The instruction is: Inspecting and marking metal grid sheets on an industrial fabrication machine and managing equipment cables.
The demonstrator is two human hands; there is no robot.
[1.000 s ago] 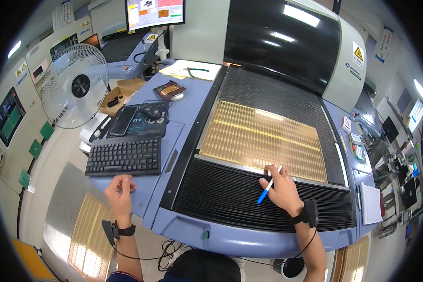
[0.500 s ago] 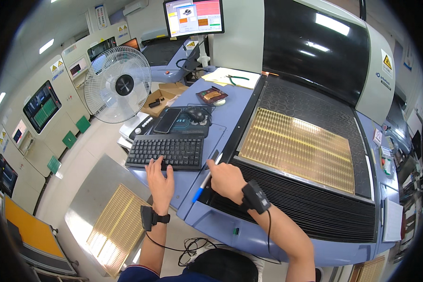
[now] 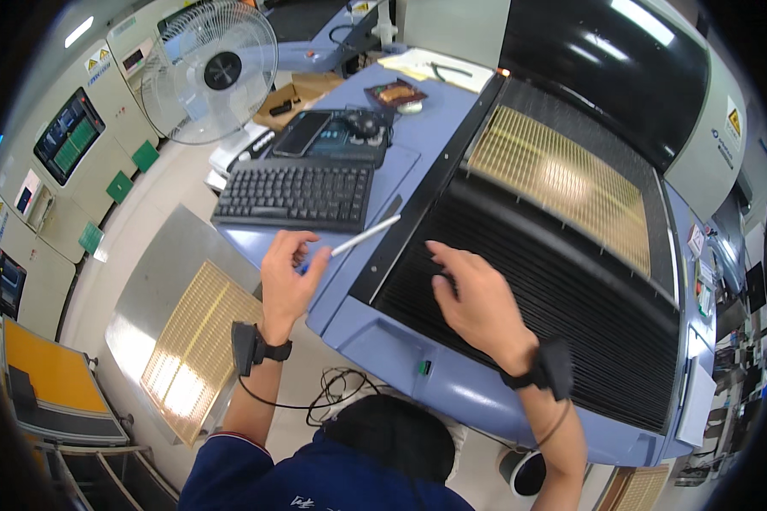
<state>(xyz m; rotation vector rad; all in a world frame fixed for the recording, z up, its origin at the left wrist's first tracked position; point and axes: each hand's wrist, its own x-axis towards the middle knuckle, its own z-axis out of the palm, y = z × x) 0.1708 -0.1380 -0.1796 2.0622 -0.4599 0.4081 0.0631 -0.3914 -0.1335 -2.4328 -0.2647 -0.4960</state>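
My left hand [image 3: 288,277] is closed around the blue-tipped end of a white pen [image 3: 368,234], which slants up to the right over the blue desk edge [image 3: 349,294]. A black keyboard [image 3: 294,196] lies just beyond that hand. My right hand [image 3: 477,298] holds nothing, its fingers spread over the black ribbed bed [image 3: 537,281] of the large machine. A gold grid panel [image 3: 562,183] lies farther back on that bed. Both wrists wear black bands, and the left one trails a cable.
A second gold grid panel [image 3: 192,349] rests on a grey trolley top at lower left. A white fan [image 3: 209,72] stands behind the keyboard. A phone [image 3: 302,132] and a mouse [image 3: 366,123] lie on a dark pad. An orange tray [image 3: 51,375] sits far left.
The pen has passed from my right hand to my left. My right hand swung from the gold panel to the desk edge, then back over the ribbed bed. My head turned left.
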